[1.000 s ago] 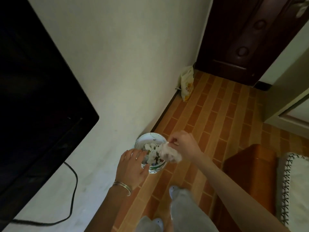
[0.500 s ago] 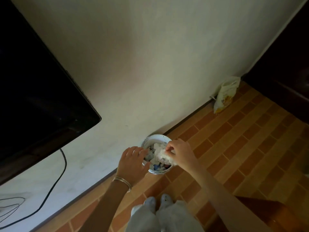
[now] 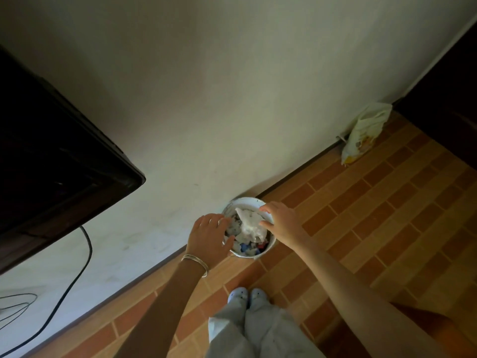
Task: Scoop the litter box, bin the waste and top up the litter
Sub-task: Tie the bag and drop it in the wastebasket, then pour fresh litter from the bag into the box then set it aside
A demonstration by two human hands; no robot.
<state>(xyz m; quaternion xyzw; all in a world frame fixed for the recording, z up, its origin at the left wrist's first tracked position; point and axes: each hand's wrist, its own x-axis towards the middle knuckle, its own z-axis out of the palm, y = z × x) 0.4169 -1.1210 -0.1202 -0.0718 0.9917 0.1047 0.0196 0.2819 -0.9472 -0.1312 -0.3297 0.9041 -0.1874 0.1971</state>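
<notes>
A small white waste bin [image 3: 241,201] stands on the floor against the wall, filled with crumpled white, blue and red rubbish. A white crumpled wad [image 3: 249,224] lies on top of the rubbish. My left hand [image 3: 209,235] grips the bin's left rim, thumb hooked inside, a thin bangle on the wrist. Over the bin's right side hovers my right hand [image 3: 282,223], its thumb and forefinger apart at the wad's edge. No litter box or scoop is in view.
A dark television [image 3: 51,156] juts from the wall at left, with a black cable [image 3: 77,275] hanging below it. A pale printed bag [image 3: 362,133] leans on the wall by a dark door [image 3: 449,99]. My feet [image 3: 246,297] stand on brick-pattern tiles.
My right hand carried the white wad down into the bin and its fingers have opened off it. The view swung left, away from the door and wooden furniture.
</notes>
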